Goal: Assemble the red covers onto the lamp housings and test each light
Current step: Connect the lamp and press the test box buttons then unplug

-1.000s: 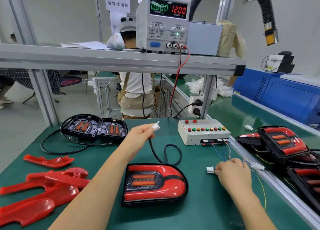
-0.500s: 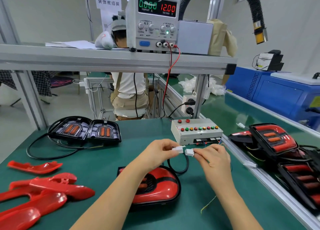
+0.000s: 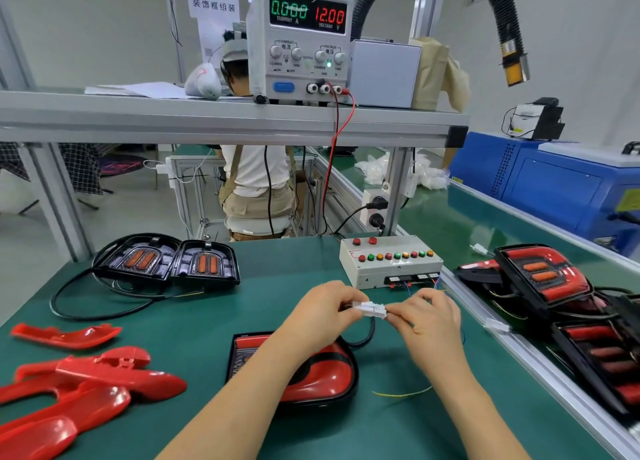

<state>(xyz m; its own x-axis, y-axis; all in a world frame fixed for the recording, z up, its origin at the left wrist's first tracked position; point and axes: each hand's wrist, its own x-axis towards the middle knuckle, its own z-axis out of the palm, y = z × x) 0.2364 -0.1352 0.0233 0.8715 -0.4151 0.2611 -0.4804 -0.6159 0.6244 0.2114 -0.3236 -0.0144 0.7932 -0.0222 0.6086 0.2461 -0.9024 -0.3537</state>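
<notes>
My left hand [image 3: 322,316] and right hand [image 3: 427,321] each pinch a white connector [image 3: 372,309], ends touching between them, above the covered lamp [image 3: 322,373].

A red-covered lamp [image 3: 323,373] is laid flat on the worktop [image 3: 277,286], its white connector [image 3: 372,309] held above, red covers [image 3: 86,383] piled leftward.

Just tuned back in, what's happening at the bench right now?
A person holds two white connectors together, one pinched in the left hand, one in the right hand, above a lamp with its red cover fitted. Whether they are fully mated is unclear. The power supply reads 0.000 A at 12.00 V. Two bare housings and loose red covers wait at the left.
</notes>
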